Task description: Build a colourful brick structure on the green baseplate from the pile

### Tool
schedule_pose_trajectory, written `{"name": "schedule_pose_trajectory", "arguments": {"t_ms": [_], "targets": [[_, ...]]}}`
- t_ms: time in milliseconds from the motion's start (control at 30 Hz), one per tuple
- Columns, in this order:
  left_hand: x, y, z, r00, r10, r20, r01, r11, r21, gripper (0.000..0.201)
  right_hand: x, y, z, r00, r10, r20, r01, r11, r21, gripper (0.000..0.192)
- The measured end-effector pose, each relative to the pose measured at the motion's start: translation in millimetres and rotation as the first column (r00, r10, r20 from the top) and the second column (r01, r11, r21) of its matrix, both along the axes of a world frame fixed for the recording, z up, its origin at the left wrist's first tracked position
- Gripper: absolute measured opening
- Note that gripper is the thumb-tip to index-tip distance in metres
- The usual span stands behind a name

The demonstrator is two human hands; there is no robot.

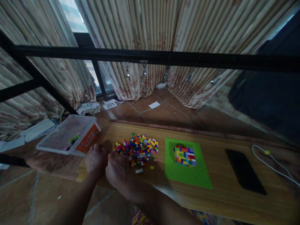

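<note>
A heap of small multicoloured toy bricks (138, 150) lies on the wooden table. At its left edge my right hand (117, 168) is closed, its fingertips turned away from view. Close beside it, near the table's left end, my left hand (95, 158) is curled shut. A speck of red shows between the two hands, but what either one holds is hidden. To the right, a green baseplate (187, 178) carries a square block built of colourful bricks (185, 155).
An open clear plastic box (53, 145) with an orange label and a few bricks stands left of the table. A black phone-like slab (245, 171) and a white cable (269, 159) lie at the right. A dark metal bar (150, 57) crosses beyond the table.
</note>
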State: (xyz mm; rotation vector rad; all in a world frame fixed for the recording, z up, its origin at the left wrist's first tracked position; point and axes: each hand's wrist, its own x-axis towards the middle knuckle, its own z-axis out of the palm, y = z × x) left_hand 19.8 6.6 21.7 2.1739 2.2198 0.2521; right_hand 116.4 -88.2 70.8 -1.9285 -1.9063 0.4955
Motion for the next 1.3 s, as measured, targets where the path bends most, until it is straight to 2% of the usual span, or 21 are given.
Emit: {"name": "schedule_pose_trajectory", "arguments": {"t_ms": [100, 167, 200, 233, 267, 300, 333, 400, 433, 500, 600, 700, 833, 1200, 1300], "targets": [[-0.4, 0.7, -0.3, 1.000, -0.015, 0.003, 0.015, 1.000, 0.012, 0.032, 19.2, -14.3, 4.9, 0.969, -0.047, -0.243, 0.075, 0.991, 0.108, 0.023], [-1.5, 1.8, -1.5, 1.000, -0.022, 0.011, 0.022, 1.000, 0.016, 0.034, 37.5, -29.6, 5.4, 0.886, -0.070, -0.459, 0.145, 0.981, 0.130, 0.024], [-2.1, 2.3, -1.9, 0.999, -0.027, 0.016, 0.027, 1.000, 0.011, 0.035, 48.1, -39.1, 5.0, 0.814, -0.082, -0.574, 0.172, 0.980, 0.103, 0.023], [-2.5, 2.7, -2.1, 0.999, -0.033, 0.020, 0.033, 0.999, 0.004, 0.037, 59.5, -49.6, 4.2, 0.711, -0.102, -0.696, 0.184, 0.982, 0.044, 0.022], [-2.7, 2.9, -1.9, 0.999, -0.037, 0.022, 0.037, 0.999, -0.005, 0.038, 71.3, -61.1, 3.2, 0.565, -0.153, -0.811, 0.191, 0.980, -0.051, 0.023], [-2.5, 3.0, -1.3, 0.999, -0.035, 0.023, 0.035, 0.999, -0.017, 0.039, 83.4, -73.2, 2.1, 0.384, -0.224, -0.896, 0.186, 0.969, -0.163, 0.026], [-2.0, 2.8, -0.2, 0.999, -0.029, 0.024, 0.030, 0.999, -0.029, 0.040, 95.3, -85.7, 0.8, 0.211, -0.288, -0.934, 0.169, 0.952, -0.255, 0.028], [-0.1, 2.1, 2.8, 1.000, -0.010, 0.028, 0.011, 0.999, -0.048, 0.040, 117.6, -110.9, -1.9, -0.060, -0.313, -0.948, 0.115, 0.941, -0.318, 0.028], [1.1, 1.7, 4.6, 1.000, -0.002, 0.027, 0.004, 0.998, -0.057, 0.040, 127.4, -123.0, -3.2, -0.176, -0.306, -0.936, 0.116, 0.937, -0.328, 0.028], [3.3, 0.9, 7.8, 1.000, 0.008, 0.021, -0.006, 0.997, -0.071, 0.041, 143.3, -145.2, -5.8, -0.292, -0.318, -0.902, 0.126, 0.922, -0.366, 0.027], [5.5, 0.2, 10.6, 1.000, 0.018, 0.012, -0.016, 0.996, -0.087, 0.041, 158.4, -171.2, -8.8, -0.323, -0.364, -0.874, 0.181, 0.882, -0.435, 0.030], [6.3, 0.4, 11.0, 1.000, 0.014, -0.001, -0.014, 0.997, -0.079, 0.041, 168.2, -188.3, -10.1, -0.279, -0.403, -0.872, 0.280, 0.834, -0.475, 0.034], [5.3, 2.1, 8.7, 1.000, 0.005, -0.012, -0.006, 0.998, -0.068, 0.042, 180.8, -201.9, -11.2, -0.239, -0.428, -0.872, 0.337, 0.805, -0.488, 0.039], [0.4, 8.5, -2.2, 1.000, 0.013, -0.022, -0.014, 0.998, -0.064, 0.047, 196.8, -197.3, -18.6, -0.256, -0.372, -0.892, 0.415, 0.791, -0.449, 0.035], [2.5, 7.6, -0.4, 0.999, 0.028, -0.027, -0.031, 0.997, -0.077, 0.047, 198.6, -194.7, -19.0, -0.258, -0.394, -0.882, 0.454, 0.757, -0.471, 0.037]]}}
